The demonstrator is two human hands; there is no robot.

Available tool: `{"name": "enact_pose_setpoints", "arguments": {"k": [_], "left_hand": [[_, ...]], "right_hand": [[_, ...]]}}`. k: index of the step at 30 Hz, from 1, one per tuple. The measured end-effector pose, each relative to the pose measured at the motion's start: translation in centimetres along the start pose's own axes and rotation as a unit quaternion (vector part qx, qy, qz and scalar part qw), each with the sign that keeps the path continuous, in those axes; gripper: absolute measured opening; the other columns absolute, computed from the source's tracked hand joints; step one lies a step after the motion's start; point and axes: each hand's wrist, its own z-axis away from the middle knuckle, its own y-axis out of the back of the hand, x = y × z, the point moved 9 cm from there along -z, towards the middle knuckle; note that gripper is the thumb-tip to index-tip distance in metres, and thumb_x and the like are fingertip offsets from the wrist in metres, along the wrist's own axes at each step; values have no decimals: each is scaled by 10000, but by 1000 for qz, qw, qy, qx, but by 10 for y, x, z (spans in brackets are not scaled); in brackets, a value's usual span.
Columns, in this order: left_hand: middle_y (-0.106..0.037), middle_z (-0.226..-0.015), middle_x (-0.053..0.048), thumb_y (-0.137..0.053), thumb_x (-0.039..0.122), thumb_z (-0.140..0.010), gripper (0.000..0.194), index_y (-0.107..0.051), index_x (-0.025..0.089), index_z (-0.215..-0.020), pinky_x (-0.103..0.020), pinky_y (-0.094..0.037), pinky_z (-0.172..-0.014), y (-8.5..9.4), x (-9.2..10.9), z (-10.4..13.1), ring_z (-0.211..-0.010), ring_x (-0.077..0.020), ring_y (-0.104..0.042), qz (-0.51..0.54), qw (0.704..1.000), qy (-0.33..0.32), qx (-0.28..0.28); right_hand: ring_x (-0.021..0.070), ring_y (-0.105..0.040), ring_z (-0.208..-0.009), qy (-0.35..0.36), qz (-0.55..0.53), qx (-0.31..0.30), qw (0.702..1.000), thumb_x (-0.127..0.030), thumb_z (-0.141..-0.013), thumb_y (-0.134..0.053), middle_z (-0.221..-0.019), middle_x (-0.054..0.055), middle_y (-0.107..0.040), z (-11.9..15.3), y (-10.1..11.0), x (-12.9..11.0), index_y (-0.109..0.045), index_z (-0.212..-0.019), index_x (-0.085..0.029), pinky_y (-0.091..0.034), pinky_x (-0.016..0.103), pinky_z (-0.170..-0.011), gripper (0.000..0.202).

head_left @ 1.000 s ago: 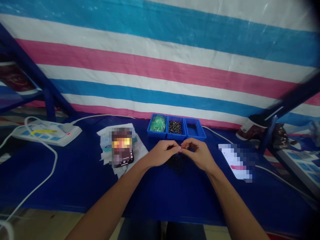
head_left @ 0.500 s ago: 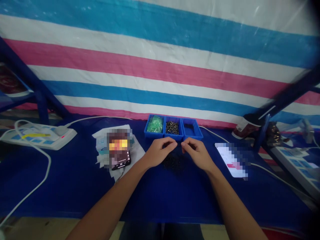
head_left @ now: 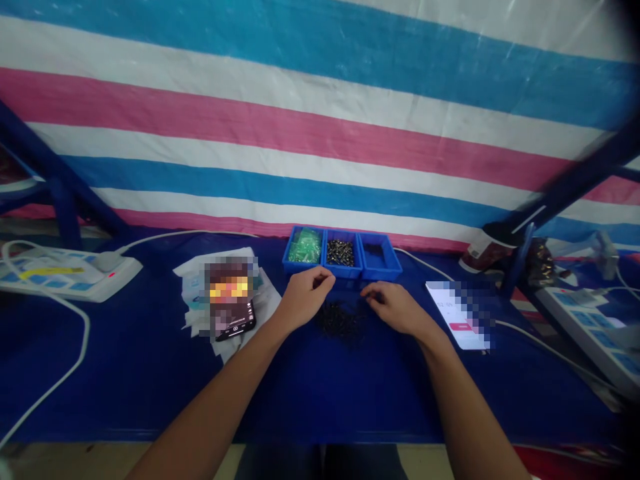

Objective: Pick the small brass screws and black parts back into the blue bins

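Note:
Small dark pieces lie in a loose pile (head_left: 341,320) on the blue table, between my two hands. My left hand (head_left: 306,297) is closed in a pinch at the pile's upper left; whatever its fingertips hold is too small to make out. On the other side, my right hand (head_left: 397,305) hovers with thumb and forefinger slightly apart, and nothing shows between them. Just beyond stand three joined blue bins: the left bin (head_left: 295,268) has green translucent pieces, the middle bin (head_left: 343,271) shiny metal-and-black pieces, the right bin (head_left: 383,274) a few dark bits.
To the left, a lit phone (head_left: 235,323) rests on crumpled plastic packaging (head_left: 193,293). Another phone (head_left: 453,313) lies on the right, near a cup (head_left: 481,253). Power strips (head_left: 117,280) with white cables stand at both sides. A striped sheet (head_left: 300,147) hangs behind the table.
My hands have drawn apart from their near-touching position above the pile. The right fingers have loosened from a pinch, while the left stays pinched. The view has shifted slightly.

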Motion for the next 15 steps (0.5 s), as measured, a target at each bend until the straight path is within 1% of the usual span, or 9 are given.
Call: {"name": "enact_pose_setpoints", "arguments": {"k": [2, 5, 8, 11, 13, 15], "left_hand": [[-678, -784, -13, -497, 325, -909, 224, -673, 189, -883, -302, -439, -690, -1, 2, 1, -723, -159, -604, -5, 1000, -4, -2], [-687, -800, -9, -499, 317, -909, 216, -676, 195, -890, -304, -450, -703, -2, 4, 2, -735, -162, -617, -8, 1000, -11, -6], [-698, -820, -14, -506, 314, -904, 211, -681, 196, -903, -309, -465, -722, -5, 4, 2, -750, -169, -628, -13, 1000, -12, -13], [-708, -845, -23, -513, 315, -901, 209, -683, 195, -911, -312, -478, -743, -6, 3, 2, -768, -177, -637, -16, 1000, -13, -14], [-711, -858, -25, -514, 317, -903, 209, -683, 195, -916, -313, -485, -754, -6, 3, 2, -779, -179, -642, -14, 1000, -16, -14], [-712, -860, -26, -512, 314, -905, 205, -680, 196, -914, -315, -489, -758, -6, 3, 2, -782, -178, -644, -13, 1000, -18, -15]], "right_hand": [[185, -641, -776, 17, -13, -37, 999, -169, -799, -533, -959, 44, -713, 2, -5, -2, -733, -1022, -247, -463, 312, -712, 310], [183, -631, -748, 23, -35, -66, 997, -179, -793, -560, -943, 40, -717, 5, -9, -5, -743, -1048, -253, -479, 314, -689, 322], [183, -630, -754, 32, -43, -61, 997, -215, -828, -559, -928, 33, -721, 4, -8, -10, -752, -1020, -264, -478, 320, -698, 277], [184, -627, -726, 16, -31, -39, 999, -322, -845, -591, -864, 35, -716, 2, -6, -11, -761, -929, -251, -460, 313, -668, 203], [187, -621, -708, 2, -13, -21, 1000, -413, -828, -626, -830, 38, -702, 1, -5, -11, -758, -904, -244, -442, 307, -643, 227], [192, -621, -721, 1, 9, -9, 1000, -457, -810, -648, -834, 41, -689, -1, -7, -13, -754, -893, -251, -432, 306, -644, 246]]}}
